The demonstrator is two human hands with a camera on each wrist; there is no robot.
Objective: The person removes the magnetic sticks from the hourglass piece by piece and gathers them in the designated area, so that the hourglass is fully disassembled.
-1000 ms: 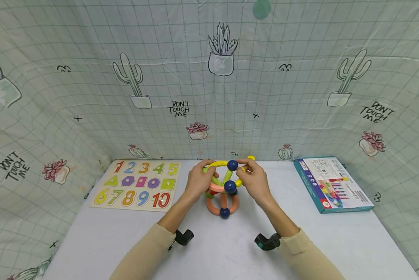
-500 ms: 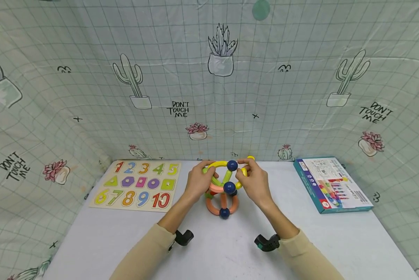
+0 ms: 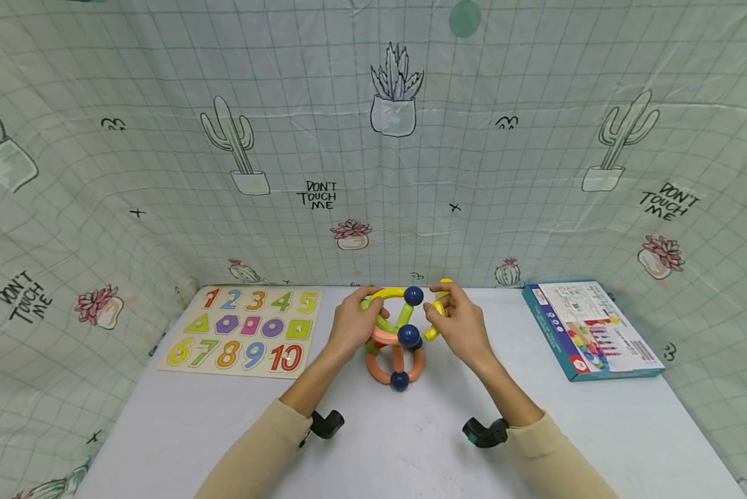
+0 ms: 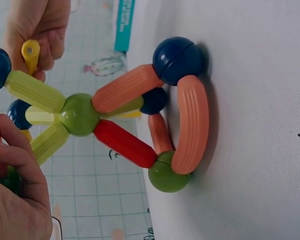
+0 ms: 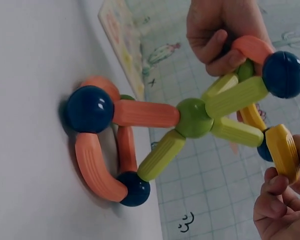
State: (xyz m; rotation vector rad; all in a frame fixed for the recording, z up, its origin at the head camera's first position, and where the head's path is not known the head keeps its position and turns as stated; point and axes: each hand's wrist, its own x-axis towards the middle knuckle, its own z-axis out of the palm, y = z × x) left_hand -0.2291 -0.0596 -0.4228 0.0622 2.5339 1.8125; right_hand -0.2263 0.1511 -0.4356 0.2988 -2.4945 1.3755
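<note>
A toy structure of magnetic sticks and balls (image 5: 195, 118) stands on the white table. Its base is a ring of curved orange sticks (image 3: 378, 367); light green sticks spread from a central green ball (image 4: 80, 114) towards an upper ring. My left hand (image 3: 356, 322) grips the left side of that upper ring, with fingertips by an orange stick and a green ball. My right hand (image 3: 462, 329) pinches a curved yellow stick (image 5: 284, 152) between thumb and fingers. In the head view, this stick is apart from the two blue balls (image 3: 409, 336) at the ring's right side.
Another bit of yellow (image 3: 446, 282) shows behind my right fingers. A wooden number and shape board (image 3: 239, 331) lies at left. A teal-edged box (image 3: 592, 329) lies at right, and a patterned cloth (image 3: 373, 173) rises behind the table.
My right hand has moved right with the curved yellow stick, opening a gap between it and the two blue balls. My left hand has kept its grip on the structure.
</note>
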